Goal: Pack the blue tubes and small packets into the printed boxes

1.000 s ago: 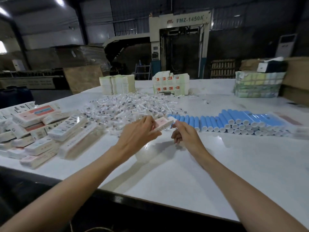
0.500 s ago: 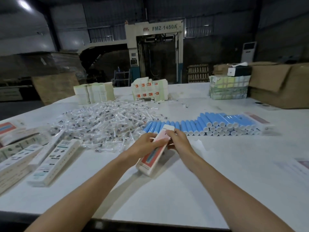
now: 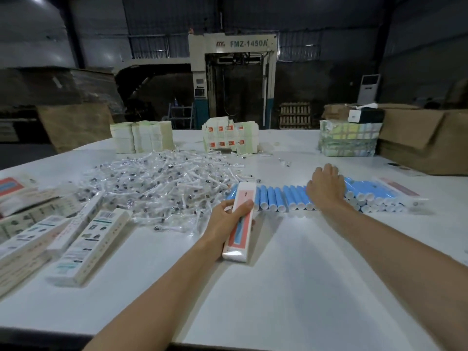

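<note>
Head view: the step in hand was judged to be the pick of one tube for the carton held ready. The left hand gripped a printed box about its middle, with the thumb across the printed top face and the fingers wrapped beneath. The box's near end hung low over the white table, and its far end pointed at the row of blue tubes. Whether that far end stood open could not be told.

To do the step well, a single tube should be taken, not a cluster. The tubes lay side by side, touching, and would likely roll if nudged sideways. Lifting one straight up would disturb its neighbours least. The left hand should hold the box steady, in line with the tube's travel.

The right hand lay palm down on the tubes, to the right of the box and apart from it. Its fingers were close together and reached over the far edge of the row. Their tips were hidden, so whether they curled round a tube could not be told. The small packets lay heaped on the table left of the tubes, touched by neither hand — a later pick.
</note>
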`<state>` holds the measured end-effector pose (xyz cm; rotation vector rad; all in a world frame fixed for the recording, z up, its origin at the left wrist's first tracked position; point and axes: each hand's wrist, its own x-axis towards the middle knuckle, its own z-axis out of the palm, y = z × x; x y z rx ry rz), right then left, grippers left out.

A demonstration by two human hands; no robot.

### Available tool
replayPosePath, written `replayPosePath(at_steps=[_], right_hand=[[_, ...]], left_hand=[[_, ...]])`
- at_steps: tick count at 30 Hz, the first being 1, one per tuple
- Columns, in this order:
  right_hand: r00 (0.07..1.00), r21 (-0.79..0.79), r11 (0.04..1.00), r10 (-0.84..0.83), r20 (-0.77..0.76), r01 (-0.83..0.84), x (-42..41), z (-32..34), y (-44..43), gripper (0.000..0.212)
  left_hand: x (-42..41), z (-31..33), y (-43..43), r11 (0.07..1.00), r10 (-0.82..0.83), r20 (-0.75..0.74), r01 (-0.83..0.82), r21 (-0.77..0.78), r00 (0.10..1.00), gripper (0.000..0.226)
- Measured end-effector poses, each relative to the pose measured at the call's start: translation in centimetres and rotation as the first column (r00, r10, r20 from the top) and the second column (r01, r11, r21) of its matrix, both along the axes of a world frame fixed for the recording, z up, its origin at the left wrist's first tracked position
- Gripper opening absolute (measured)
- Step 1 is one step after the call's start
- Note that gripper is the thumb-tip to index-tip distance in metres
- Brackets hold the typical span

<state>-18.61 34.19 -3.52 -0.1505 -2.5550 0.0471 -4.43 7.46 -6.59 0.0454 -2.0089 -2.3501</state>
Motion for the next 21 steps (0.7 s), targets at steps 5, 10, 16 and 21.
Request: replayPosePath(at_steps=[5, 10, 16, 21], right_hand=[[0.989, 0.264, 0.962, -0.105, 0.107, 0.074, -1.2, -1.5, 1.1, 0.029], [0.98, 0.284, 0.951, -0.157, 0.119, 0.117, -0.6, -1.8, 0.4, 0.024], [0.963, 0.224, 0.969, -0.152, 0.225, 0.1, 0.4, -1.2, 0.0, 0.024], [0.968, 0.153, 0.987, -0.088, 0.237, 0.053, 0.6, -1.0, 0.3, 0.025]], left_hand=[[0.2, 0.1, -0.1, 1.0, 0.011, -0.038, -0.011, 0.01, 0.999, 0.056], [0.4, 0.2, 0.0, 1.0, -0.015, -0.051, 0.015, -0.002, 0.999, 0.053], [0.3, 0.2, 0.0, 0.999, -0.045, -0.049, 0.044, -0.028, 0.998, 0.054], [0.2, 0.3, 0.2, 0.987, -0.104, -0.033, 0.107, 0.119, 0.994, 0.053]])
